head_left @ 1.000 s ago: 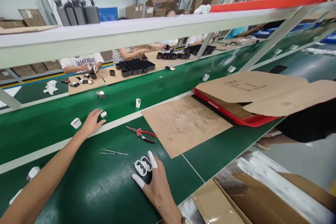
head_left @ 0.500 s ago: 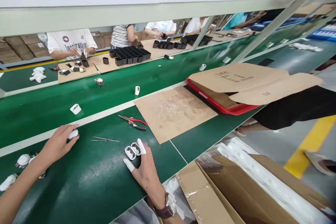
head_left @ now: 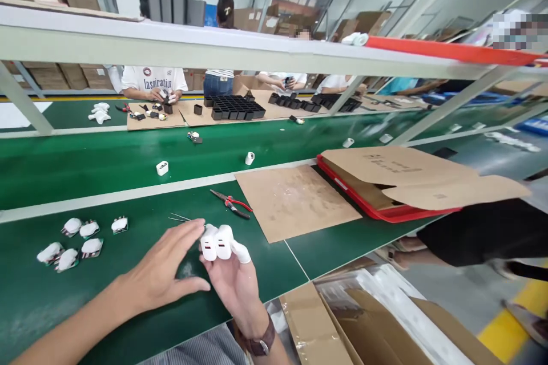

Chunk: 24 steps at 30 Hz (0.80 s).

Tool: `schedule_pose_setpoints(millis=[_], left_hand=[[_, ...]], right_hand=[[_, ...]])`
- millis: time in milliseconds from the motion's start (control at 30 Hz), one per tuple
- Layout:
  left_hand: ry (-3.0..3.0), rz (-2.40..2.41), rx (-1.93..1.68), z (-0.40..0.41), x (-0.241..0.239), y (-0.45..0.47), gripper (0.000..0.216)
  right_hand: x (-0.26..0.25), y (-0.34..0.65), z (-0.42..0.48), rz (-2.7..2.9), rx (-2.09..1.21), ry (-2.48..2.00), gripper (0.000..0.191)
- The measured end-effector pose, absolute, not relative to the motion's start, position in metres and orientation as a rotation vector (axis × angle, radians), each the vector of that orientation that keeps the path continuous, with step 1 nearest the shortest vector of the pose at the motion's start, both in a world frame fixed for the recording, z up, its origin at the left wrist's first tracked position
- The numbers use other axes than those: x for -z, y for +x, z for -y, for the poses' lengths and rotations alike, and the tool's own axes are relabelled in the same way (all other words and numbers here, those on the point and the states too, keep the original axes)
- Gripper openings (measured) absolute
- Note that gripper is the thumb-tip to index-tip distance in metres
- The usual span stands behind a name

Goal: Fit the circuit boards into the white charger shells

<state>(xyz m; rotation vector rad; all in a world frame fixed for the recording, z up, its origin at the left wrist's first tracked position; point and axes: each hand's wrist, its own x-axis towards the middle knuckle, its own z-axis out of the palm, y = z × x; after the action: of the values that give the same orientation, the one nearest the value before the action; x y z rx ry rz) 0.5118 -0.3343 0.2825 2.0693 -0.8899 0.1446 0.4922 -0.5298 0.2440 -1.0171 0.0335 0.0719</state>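
Observation:
My right hand (head_left: 231, 271), wearing white finger cots, grips two white charger housings (head_left: 216, 242) side by side. Their small port slots face me. Close on the left is my left hand (head_left: 162, 268), open, its fingers stretched towards the housings and its thumb apart. Whether its fingertips touch them I cannot tell. Farther left on the green bench lie several small circuit boards with white pads on top (head_left: 92, 247). Tweezers (head_left: 178, 217), partly hidden by my left hand, lie beyond it. Red-and-black pliers (head_left: 231, 203) rest beside a brown cardboard sheet (head_left: 299, 199).
Beyond the bench runs a green conveyor (head_left: 107, 159) carrying white housings (head_left: 162, 168). A red tray (head_left: 385, 217) with cardboard stands right. An open carton (head_left: 317, 325) sits by the bench edge. An overhead shelf (head_left: 192, 48) crosses the view; co-workers sit opposite.
My left hand has left a white-padded circuit board on the bench and moved right. My right hand has lifted the two housings and turned their port ends towards me. The view has shifted.

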Motion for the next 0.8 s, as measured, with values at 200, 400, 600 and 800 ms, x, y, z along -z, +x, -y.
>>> schedule_pose_setpoints(millis=[200,400,600,800], left_hand=[[1.981,0.913,-0.433,0.358,-0.277,0.512,0.075],[1.968,0.83,-0.499,0.351,-0.278,0.507,0.074],[1.94,0.775,-0.532,0.34,-0.268,0.51,0.077],[1.969,0.649,-0.548,0.321,-0.259,0.497,0.065]], right_hand=[[-0.259,0.489,0.509,-0.075,-0.161,-0.939,0.04],[-0.266,0.486,0.499,-0.036,-0.212,-0.972,0.043],[-0.266,0.492,0.493,-0.054,-0.242,-0.875,0.034],[-0.255,0.514,0.475,0.074,-0.295,-1.086,0.039]])
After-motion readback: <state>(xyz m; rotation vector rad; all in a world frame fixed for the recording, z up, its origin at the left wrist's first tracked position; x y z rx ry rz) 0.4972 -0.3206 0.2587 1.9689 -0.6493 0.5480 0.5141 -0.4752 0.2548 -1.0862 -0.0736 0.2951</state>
